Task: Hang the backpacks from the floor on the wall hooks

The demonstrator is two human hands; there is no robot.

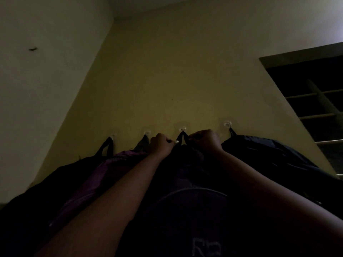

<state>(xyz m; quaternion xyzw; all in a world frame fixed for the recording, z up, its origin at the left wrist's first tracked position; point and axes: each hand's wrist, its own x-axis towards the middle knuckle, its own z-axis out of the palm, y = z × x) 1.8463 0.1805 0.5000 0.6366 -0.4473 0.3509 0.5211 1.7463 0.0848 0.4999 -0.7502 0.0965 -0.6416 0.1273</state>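
Both hands raised to the third wall hook [182, 129] from the left, in very dim light. Left hand [161, 144] curled closed, fingers pinching the left side of the black top loop [183, 136] of the middle backpack [187, 182]. Right hand [205, 140] likewise closed, pinching the right side of the same loop just below the hook. Loop drawn up into a narrow peak, its tip at the hook and seemingly seated over it, though too dark to say for sure.

Four clear hooks in a row on the yellow wall [167, 80], climbing slightly toward the right. Far-left hook [112, 135] carrying a black strap of a dark backpack [61, 175]. Second hook [146, 134] carrying a purple backpack [109, 167], touching the left forearm. Right-hand hook [228, 124] carrying a dark navy backpack [269, 154] just beside the right wrist. Bags crowded shoulder to shoulder, overlapping beneath the arms. Dark window [313, 93] with pale horizontal bars set in the wall at far right. Small dark mark [33, 49] high on the left wall.

Held backpack dark, near black, bulging toward the camera, with a curved front pocket seam and pale lettering [207, 246] low on its face, unreadable here.
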